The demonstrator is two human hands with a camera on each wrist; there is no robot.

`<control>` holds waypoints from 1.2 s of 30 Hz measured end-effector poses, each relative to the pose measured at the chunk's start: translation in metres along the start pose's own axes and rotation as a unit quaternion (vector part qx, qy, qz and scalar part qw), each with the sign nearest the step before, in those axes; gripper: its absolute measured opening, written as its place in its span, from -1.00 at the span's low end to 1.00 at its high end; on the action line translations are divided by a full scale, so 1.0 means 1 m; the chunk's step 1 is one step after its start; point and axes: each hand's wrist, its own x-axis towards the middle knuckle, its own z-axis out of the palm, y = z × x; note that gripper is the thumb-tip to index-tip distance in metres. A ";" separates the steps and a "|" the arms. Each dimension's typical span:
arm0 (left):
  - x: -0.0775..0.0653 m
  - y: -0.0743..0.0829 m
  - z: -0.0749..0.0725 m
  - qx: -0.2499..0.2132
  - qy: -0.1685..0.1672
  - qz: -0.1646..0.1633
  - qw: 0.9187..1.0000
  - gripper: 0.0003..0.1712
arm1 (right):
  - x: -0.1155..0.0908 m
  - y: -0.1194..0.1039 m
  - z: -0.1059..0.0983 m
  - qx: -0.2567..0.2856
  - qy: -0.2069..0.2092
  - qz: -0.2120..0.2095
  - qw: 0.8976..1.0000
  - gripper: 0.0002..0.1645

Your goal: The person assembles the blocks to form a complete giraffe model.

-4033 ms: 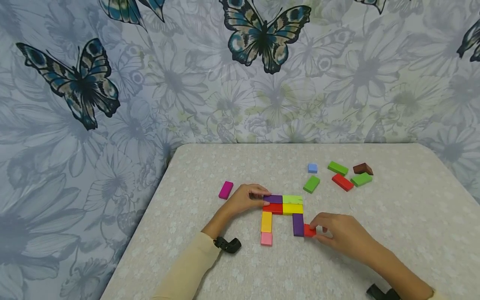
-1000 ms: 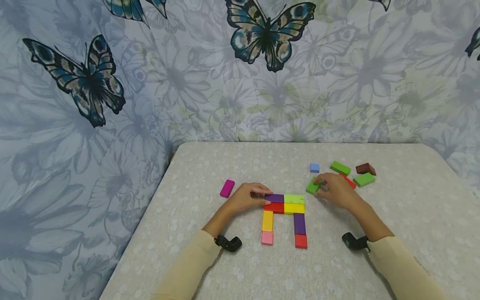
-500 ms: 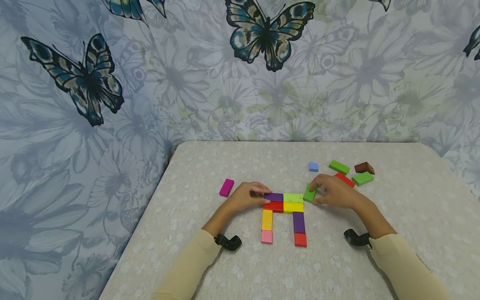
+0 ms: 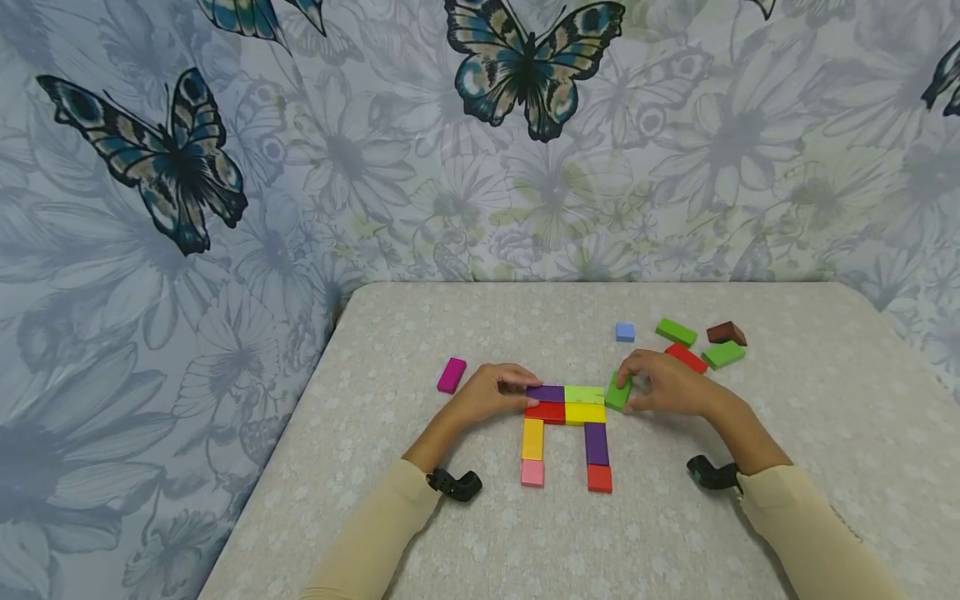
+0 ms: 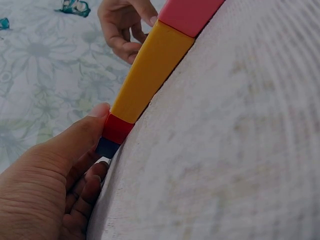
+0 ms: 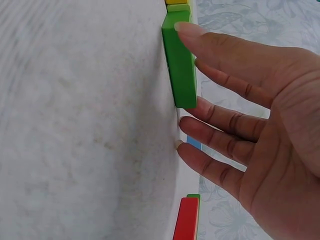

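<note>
A flat figure of coloured blocks lies on the table: purple (image 4: pixel 545 393) and lime (image 4: pixel 585 394) on top, red (image 4: pixel 545 412) and yellow (image 4: pixel 585 413) beneath. Two legs hang down, orange (image 4: pixel 532 439) over pink (image 4: pixel 532 472) and purple (image 4: pixel 596 443) over red (image 4: pixel 599 477). My left hand (image 4: pixel 525 393) pinches the left end of the purple and red pair; the left wrist view shows its thumb (image 5: pixel 92 127) on the red block (image 5: pixel 117 129). My right hand (image 4: pixel 626 392) holds a green block (image 4: pixel 617 392) (image 6: pixel 180 60) against the lime block's right end.
Loose blocks lie behind the right hand: blue (image 4: pixel 625 332), two green (image 4: pixel 676 332) (image 4: pixel 723 354), red (image 4: pixel 686 358) and brown (image 4: pixel 725 333). A magenta block (image 4: pixel 452 375) lies left of the left hand. A butterfly-print curtain (image 4: pixel 300 167) hangs behind the table (image 4: pixel 825 433).
My right hand left the red block at the foot of the right leg, took a green block from the loose group and brought it left to the lime block. The left hand stayed put.
</note>
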 end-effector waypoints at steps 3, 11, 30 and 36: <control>0.001 0.001 -0.001 0.001 0.001 -0.001 1.000 -0.63 | 0.000 0.000 -0.001 -0.005 0.000 -0.001 1.000 -0.64; 0.002 0.002 -0.002 0.010 0.003 -0.001 1.000 -0.62 | -0.006 0.002 -0.014 0.023 0.026 0.018 0.999 -0.73; -0.004 -0.005 0.005 0.006 0.002 -0.004 1.000 -0.62 | -0.038 0.042 -0.046 -0.040 0.105 0.133 0.985 -0.65; -0.002 -0.005 0.004 0.008 0.005 -0.004 1.000 -0.62 | -0.038 0.036 -0.044 -0.046 0.073 0.123 0.989 -0.45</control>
